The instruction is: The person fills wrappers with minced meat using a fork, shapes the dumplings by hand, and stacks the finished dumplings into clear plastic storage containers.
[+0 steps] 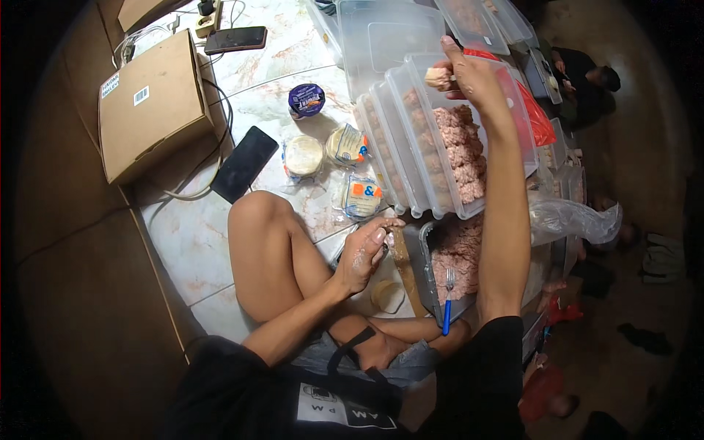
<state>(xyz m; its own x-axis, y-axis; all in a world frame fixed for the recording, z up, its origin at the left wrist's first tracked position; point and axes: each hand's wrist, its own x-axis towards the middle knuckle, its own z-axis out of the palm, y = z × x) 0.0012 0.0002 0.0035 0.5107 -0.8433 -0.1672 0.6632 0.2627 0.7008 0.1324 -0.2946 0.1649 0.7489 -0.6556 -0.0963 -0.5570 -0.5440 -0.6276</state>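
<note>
My right hand (pixel 473 77) holds a small pale dumpling (pixel 438 78) with pink filling between its fingers. It hovers over the top clear plastic box of a stack (pixel 434 148), where rows of pink meat-filled dumplings (pixel 461 157) sit. Smeared with pale residue, my left hand (pixel 363 256) is loosely curled, and I see nothing in it. Near it a grey tub (pixel 430 264) contains pink minced filling (pixel 459 247). A fork with a blue handle (pixel 446 316) rests in the filling, its handle over the rim. Round dough wrappers (pixel 388 296) lie between my left hand and my legs.
Plastic-wrapped packs of round wrappers (pixel 304 156) and a purple-lidded cup (pixel 307 100) stand on the marbled tile floor. Left are a black phone (pixel 245 165), another phone (pixel 236 39), cables and a cardboard box (pixel 157 107). Clear lids (pixel 390 38), a red bag (pixel 536 118) and people (pixel 583 77) are beyond.
</note>
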